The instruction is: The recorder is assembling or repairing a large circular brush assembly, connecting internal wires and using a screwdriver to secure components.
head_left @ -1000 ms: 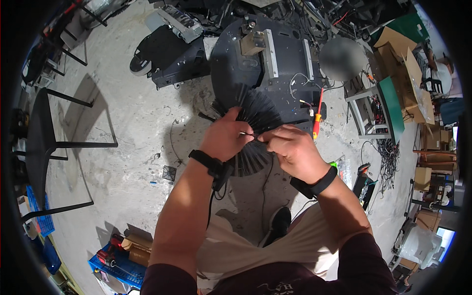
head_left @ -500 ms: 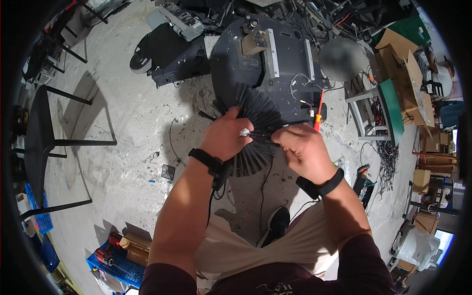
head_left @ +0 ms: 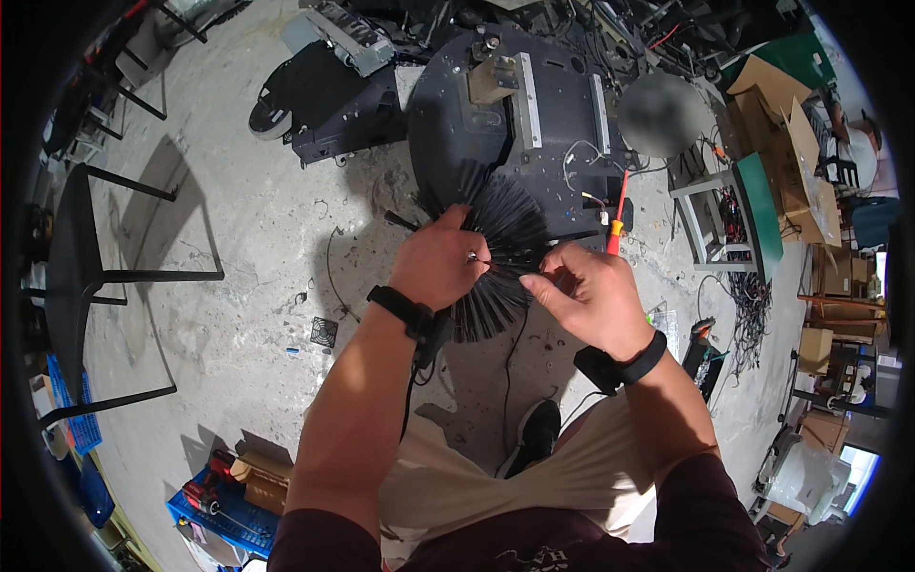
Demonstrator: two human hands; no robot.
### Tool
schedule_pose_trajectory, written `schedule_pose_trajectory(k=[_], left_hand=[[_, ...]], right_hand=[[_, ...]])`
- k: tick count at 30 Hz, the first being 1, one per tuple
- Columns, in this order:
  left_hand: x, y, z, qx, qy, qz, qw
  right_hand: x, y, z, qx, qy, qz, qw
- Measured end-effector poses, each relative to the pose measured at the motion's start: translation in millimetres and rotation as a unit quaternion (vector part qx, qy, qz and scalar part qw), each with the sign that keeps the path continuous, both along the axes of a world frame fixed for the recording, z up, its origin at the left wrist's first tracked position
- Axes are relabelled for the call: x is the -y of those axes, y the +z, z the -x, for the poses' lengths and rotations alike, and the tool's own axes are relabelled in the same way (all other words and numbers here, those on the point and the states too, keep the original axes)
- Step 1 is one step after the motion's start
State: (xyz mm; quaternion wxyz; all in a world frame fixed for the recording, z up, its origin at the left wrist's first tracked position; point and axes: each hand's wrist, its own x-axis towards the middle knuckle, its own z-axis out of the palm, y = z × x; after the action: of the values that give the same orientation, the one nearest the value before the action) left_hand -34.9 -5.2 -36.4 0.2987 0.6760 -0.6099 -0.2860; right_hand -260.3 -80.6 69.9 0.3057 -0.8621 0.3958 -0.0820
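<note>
Head view: we look down at both hands over a concrete floor [head_left: 238, 248].
Left hand [head_left: 440, 262]: our grip is closed around the black round brush [head_left: 510, 238] at its centre.
Right hand [head_left: 586, 296]: our fingertips pinch bristles at the brush's right edge.
Brush: held between us and the dark round machine base [head_left: 534, 105].
Nearby: red screwdriver [head_left: 617, 214] just right of the brush.

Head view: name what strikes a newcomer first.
At centre, a round black brush with fanned bristles, held by the left hand while the right hand pinches at its hub. Behind it lies a dark round machine base on the concrete floor, a red screwdriver standing at its edge.
</note>
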Motion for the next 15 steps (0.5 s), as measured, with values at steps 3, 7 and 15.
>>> schedule_pose_trajectory(k=[3, 7, 15], left_hand=[[0, 4, 2, -0.003, 0.003, 0.0, 1.0], [-1, 3, 1, -0.016, 0.007, 0.026, 1.0], [-1, 5, 1, -0.004, -0.002, -0.01, 1.0]], right_hand=[[-5, -4, -1, -0.002, 0.0, 0.008, 1.0], [8, -5, -7, 0.087, 0.131, 0.158, 0.975], [1, -23, -5, 0.188, 0.133, -0.02, 0.973]])
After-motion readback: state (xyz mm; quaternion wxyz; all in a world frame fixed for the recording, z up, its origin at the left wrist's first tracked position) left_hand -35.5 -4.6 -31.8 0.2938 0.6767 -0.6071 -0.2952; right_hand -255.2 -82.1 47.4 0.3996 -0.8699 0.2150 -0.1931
